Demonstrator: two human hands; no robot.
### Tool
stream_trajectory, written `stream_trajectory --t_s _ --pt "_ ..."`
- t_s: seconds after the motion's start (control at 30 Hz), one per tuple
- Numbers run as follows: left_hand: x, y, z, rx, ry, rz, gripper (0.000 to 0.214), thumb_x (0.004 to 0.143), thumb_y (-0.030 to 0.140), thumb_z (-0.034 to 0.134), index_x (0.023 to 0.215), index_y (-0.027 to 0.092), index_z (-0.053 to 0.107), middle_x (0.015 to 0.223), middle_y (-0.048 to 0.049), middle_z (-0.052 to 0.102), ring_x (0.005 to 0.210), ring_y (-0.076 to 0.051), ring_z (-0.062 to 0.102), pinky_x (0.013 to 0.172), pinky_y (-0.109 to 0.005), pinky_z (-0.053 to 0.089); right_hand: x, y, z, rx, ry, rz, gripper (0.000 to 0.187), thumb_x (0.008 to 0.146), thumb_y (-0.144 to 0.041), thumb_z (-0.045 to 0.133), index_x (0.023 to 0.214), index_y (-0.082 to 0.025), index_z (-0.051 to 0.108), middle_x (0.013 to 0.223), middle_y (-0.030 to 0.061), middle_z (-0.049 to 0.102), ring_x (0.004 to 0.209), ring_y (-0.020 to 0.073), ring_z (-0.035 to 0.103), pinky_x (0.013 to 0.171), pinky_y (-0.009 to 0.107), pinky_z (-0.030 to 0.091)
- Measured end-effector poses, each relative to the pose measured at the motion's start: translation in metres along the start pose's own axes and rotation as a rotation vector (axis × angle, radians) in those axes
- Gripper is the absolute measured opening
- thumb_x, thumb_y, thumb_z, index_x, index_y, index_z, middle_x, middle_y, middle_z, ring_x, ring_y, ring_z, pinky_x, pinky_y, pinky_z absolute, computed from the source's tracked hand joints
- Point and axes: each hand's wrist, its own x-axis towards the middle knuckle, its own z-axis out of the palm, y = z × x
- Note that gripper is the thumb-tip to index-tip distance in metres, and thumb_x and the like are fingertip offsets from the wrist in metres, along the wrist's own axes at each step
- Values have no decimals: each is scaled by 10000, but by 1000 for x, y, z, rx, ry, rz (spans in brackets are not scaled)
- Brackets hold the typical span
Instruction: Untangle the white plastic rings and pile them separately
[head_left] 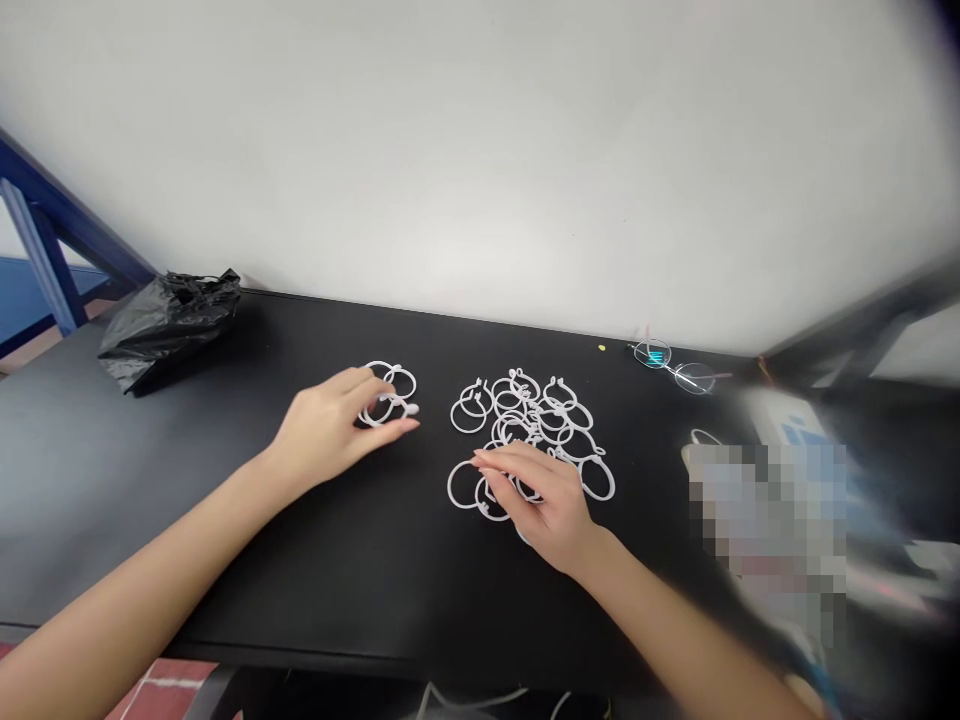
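Several white plastic rings lie in a loose heap [536, 425] on the middle of a black table [225, 520]. My right hand [536, 500] rests on the near part of that heap, fingers stretched flat over a ring [463, 485]. A smaller bunch of white rings [394, 392] lies to the left. My left hand [334, 425] pinches a ring at the edge of that bunch between thumb and fingers.
A crumpled black plastic bag [169, 325] sits at the back left of the table. A pair of glasses [671, 365] lies at the back right by the white wall. A blurred, pixelated object [772, 510] is on the right side.
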Motion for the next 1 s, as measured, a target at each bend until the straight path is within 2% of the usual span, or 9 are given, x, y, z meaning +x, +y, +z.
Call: stream_trajectory --t_s 0.13,0.37,0.5,0.6,0.7,0.8,0.9,1.0 --pt "2 -20 1 195 13 -46 438 871 589 600 886 152 637 719 -14 572 700 -168 581 531 -246 369 0 2 -1 -17 21 1 287 877 -10 589 1103 -156 690 893 85 740 787 164 685 685 314 586" --pt "-1 -21 2 265 -56 -16 424 843 550 658 988 152 658 916 -61 611 828 -207 602 514 -259 388 0 1 0 -19 14 6 270 869 -6 593 1067 -160 694 878 80 730 770 161 675 673 311 584" --pt "2 -16 -1 193 23 16 348 873 444 663 1033 135 656 956 -88 620 835 -218 582 609 -294 456 2 0 -1 -14 15 1 268 867 -2 594 1064 -153 693 882 87 731 774 163 679 678 310 587" --pt "2 0 0 27 61 100 272 891 361 662 1032 129 647 971 -97 632 850 -215 580 749 -352 489 2 1 -1 -21 9 2 264 866 0 593 1056 -152 695 886 88 732 781 164 682 686 309 589" --pt "-2 21 7 -196 -87 203 261 912 326 640 1095 140 632 1053 -108 637 970 -225 596 857 -377 496 2 3 -2 -42 16 -3 263 862 -4 600 1053 -159 695 891 84 733 784 164 686 687 305 590" --pt "-8 38 16 -287 -248 230 379 933 360 602 1248 151 581 1290 -154 573 1181 -277 542 975 -435 479 2 4 -2 -64 22 -3 265 866 -14 598 1054 -174 696 881 72 730 767 160 682 676 304 589" --pt "-11 43 22 -313 -318 216 430 955 372 555 1330 163 529 1445 -169 472 1340 -317 431 1058 -495 439 2 3 -2 -71 16 1 261 876 -25 583 1051 -182 698 869 66 725 760 160 679 672 308 589" --pt "-10 40 22 -341 -360 204 451 954 410 548 1320 148 521 1443 -170 484 1379 -319 397 1087 -508 422 2 2 -2 -75 8 2 257 883 -37 577 1052 -188 698 867 64 724 757 162 678 672 312 590"
